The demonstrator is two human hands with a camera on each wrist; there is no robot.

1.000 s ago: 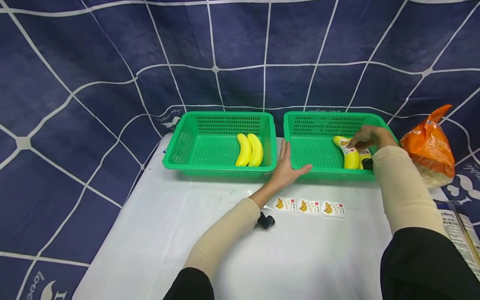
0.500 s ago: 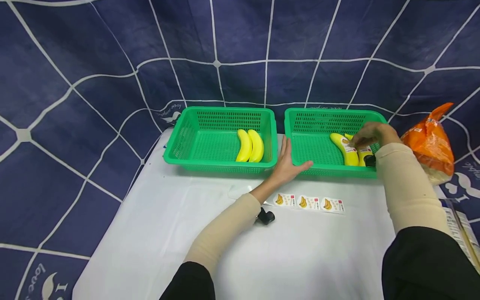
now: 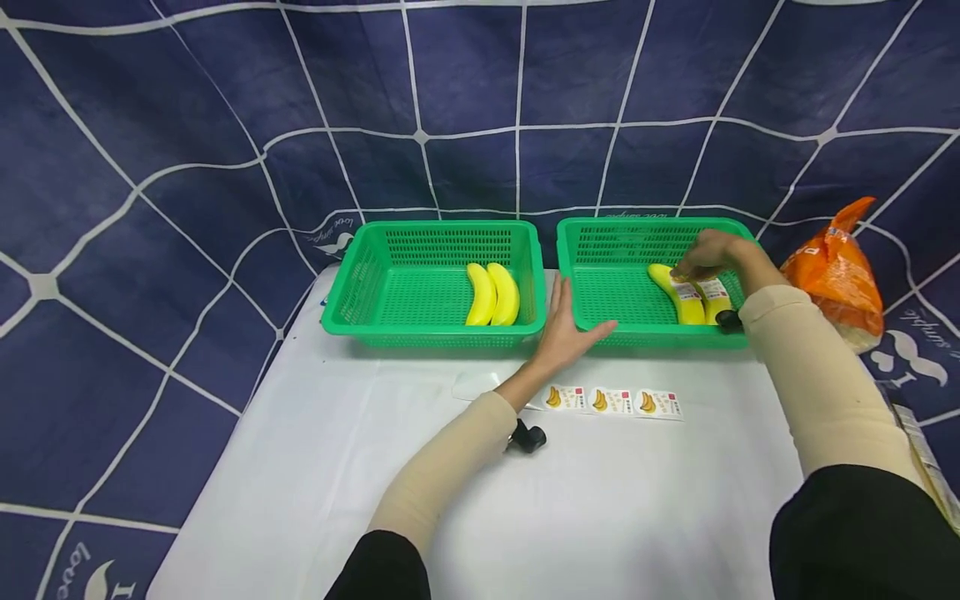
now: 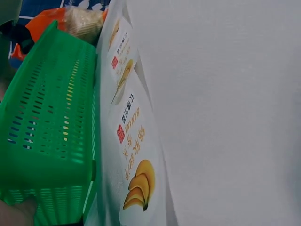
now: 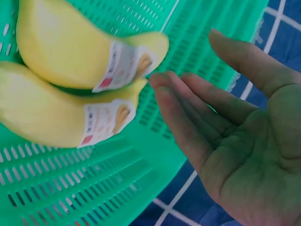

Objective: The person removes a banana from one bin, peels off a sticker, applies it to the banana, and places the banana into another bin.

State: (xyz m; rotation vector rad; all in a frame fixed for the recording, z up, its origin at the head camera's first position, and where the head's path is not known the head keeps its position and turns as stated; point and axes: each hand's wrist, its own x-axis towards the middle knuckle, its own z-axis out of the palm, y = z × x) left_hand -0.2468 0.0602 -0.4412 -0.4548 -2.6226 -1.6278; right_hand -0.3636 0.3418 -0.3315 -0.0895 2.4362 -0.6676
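Right hand [image 3: 712,257] is hovering with fingers straight and relaxed, gripping nothing, fingertips beside two labelled bananas [image 3: 693,296] lying in the right basket [image 3: 600,242]. Left hand [image 3: 566,329] is lying flat and open between the baskets, thumb against the right basket's front wall. Judged best practice: keep that basket braced and press each label flat without rolling the fruit. Left basket [image 3: 360,283] is holding two bare bananas [image 3: 491,293]. Sticker strip [image 3: 615,401] and orange bag [image 3: 832,271] are lying on the worktop [image 3: 600,517]; nothing is blocking the reach.
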